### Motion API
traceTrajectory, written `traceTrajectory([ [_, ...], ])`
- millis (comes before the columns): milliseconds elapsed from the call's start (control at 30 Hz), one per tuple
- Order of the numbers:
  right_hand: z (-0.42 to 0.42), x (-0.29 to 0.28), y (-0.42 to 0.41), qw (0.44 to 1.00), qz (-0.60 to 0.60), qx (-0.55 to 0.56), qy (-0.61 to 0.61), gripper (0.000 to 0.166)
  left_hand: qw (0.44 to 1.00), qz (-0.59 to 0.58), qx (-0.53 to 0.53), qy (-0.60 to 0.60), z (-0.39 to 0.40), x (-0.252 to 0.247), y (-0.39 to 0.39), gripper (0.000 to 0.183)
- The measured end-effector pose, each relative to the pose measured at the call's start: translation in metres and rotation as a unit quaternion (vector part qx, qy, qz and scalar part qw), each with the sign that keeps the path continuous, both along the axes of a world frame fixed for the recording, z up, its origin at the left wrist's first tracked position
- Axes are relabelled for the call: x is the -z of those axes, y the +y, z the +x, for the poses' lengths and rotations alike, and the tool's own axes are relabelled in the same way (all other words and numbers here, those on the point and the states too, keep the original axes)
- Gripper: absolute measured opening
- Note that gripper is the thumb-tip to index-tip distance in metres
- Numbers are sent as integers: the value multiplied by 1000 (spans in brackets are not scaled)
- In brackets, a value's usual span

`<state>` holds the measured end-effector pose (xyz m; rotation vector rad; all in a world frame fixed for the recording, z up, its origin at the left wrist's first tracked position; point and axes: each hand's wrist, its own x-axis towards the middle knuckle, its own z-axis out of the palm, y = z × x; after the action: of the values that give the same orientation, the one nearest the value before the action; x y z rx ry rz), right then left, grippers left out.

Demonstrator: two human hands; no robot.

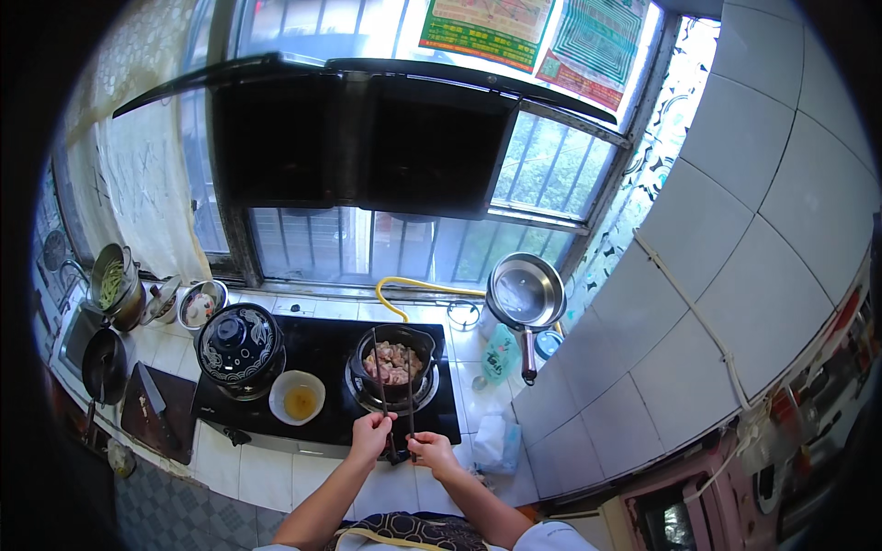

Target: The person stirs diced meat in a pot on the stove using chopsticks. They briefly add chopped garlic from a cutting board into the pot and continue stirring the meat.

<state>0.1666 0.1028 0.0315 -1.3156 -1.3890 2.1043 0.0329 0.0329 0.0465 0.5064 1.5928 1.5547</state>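
My left hand [371, 438] grips one dark chopstick [380, 375]. A second dark chopstick [411, 396] is held in my right hand [434, 452]. The tips of both reach into a black pot [428, 342] on the right burner, over pieces of pale pink meat [391, 363] that look raw. Left of the pot, a white bowl [278, 392] with some yellowish liquid rests on the black glass gas stove [313, 344]. A black lidded pot with white patterns [238, 344] stands on the left burner.
A steel saucepan [527, 293], a green pouch [501, 355] and a tissue pack [497, 444] stand at the right. Leftward lie a knife [153, 392] on a dark cutting board [131, 420], a black frying pan [103, 361] and a sink [76, 337]. A black range hood [434, 144] hangs above.
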Motion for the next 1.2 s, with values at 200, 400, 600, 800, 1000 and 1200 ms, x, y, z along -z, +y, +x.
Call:
traceTrajectory([
  [200, -3, -12, -1, 1000, 1, -6, 25, 17, 1000, -15, 3, 11, -6, -6, -5, 16],
  [400, -3, -20, -1, 999, -7, -27, 32, 19, 999, -7, -5, 38, -11, -5, -8, 15],
  [600, -2, -17, -7, 994, 79, -51, 58, 21, 998, -1, 34, 53, -9, -12, -2, 12],
  [800, -1, -41, -17, 975, 209, -69, 11, 26, 996, 12, 88, 21, -9, -28, 8, 13],
  [1000, 6, -61, -28, 960, 272, -24, 66, 32, 989, 16, 114, -88, -11, -56, 14, 14],
  [1200, 13, -103, -42, 840, 529, 0, 120, 42, 942, 73, 114, -308, -13, -77, 16, 18],
])
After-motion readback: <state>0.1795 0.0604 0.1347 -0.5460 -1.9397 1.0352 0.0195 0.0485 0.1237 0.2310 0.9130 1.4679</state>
